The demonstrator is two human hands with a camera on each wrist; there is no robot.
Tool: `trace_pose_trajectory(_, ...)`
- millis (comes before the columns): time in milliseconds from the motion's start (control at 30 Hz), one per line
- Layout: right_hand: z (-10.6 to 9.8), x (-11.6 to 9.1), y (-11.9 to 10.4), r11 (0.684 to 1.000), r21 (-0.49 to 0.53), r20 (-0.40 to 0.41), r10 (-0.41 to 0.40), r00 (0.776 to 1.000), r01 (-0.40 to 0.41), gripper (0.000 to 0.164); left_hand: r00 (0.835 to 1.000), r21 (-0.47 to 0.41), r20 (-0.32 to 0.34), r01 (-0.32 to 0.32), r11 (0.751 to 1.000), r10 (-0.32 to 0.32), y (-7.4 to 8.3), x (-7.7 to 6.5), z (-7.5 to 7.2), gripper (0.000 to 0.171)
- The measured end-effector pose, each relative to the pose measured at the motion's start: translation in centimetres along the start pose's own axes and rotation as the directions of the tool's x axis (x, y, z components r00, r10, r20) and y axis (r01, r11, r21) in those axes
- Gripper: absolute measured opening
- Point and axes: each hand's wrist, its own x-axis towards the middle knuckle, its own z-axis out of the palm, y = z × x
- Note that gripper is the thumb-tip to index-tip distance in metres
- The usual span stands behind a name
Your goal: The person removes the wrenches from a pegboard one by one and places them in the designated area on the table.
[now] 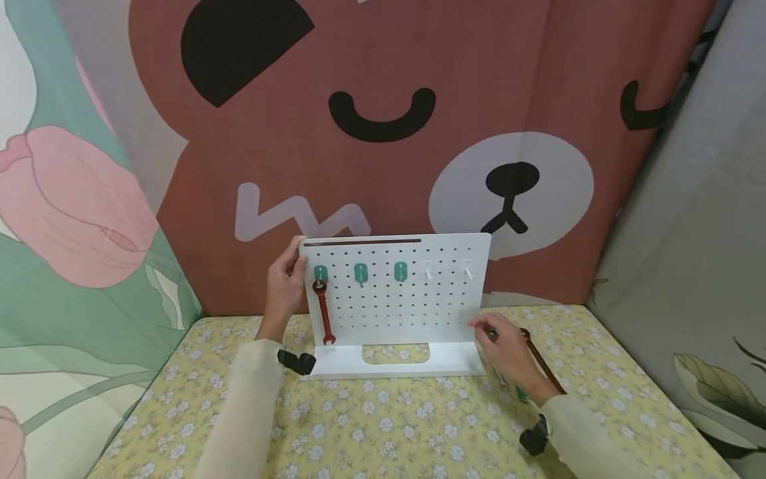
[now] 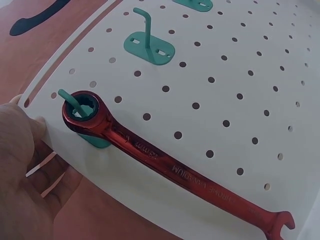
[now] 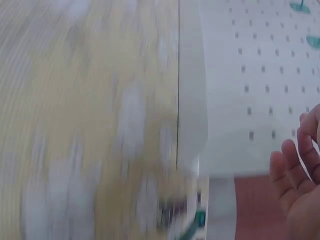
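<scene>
A white pegboard (image 1: 395,299) stands upright on a flat base. My left hand (image 1: 286,283) grips its upper left edge, thumb at the front and fingers behind. Close by, a red combination wrench (image 2: 165,162) hangs by its ring end from a green hook (image 2: 66,96). My right hand (image 1: 509,349) is beside the board's lower right edge, its fingers loosely bent and nothing seen between them in the right wrist view. Partly hidden behind that hand, a dark ring end of a tool (image 1: 493,334) shows, and a red-brown wrench (image 1: 543,362) lies on the table.
Two more green hooks (image 1: 361,273) and two clear hooks (image 1: 469,269) line the board's upper part. A green item (image 1: 522,394) lies under the right forearm. The table wears a yellow flowered cloth (image 1: 371,426); a bear-print curtain (image 1: 383,179) hangs behind.
</scene>
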Motion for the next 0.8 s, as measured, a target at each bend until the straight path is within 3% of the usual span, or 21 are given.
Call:
trace_pose_trajectory(300,4.7,1.5,-4.2,0.992,0.122,0.024,0.015,1.000,-0.018,0.013,1.000,-0.015,-0.008,-0.001,1.000,0.001,-4.1,1.3,0.7,0.042)
trace_pose_trajectory(500,7.8,1.9,-6.8,0.972,0.234,0.034,0.029,0.999,-0.036,0.014,1.000,-0.008,0.004,0.012,1.000,-0.012,-4.2,1.3,0.7,0.040)
trace_pose_trajectory(800,11.8,2.8,-9.6,0.927,0.351,0.160,0.081,0.984,-0.133,0.022,0.999,0.005,-0.011,0.052,0.999,-0.052,-4.1,1.0,0.3,0.041)
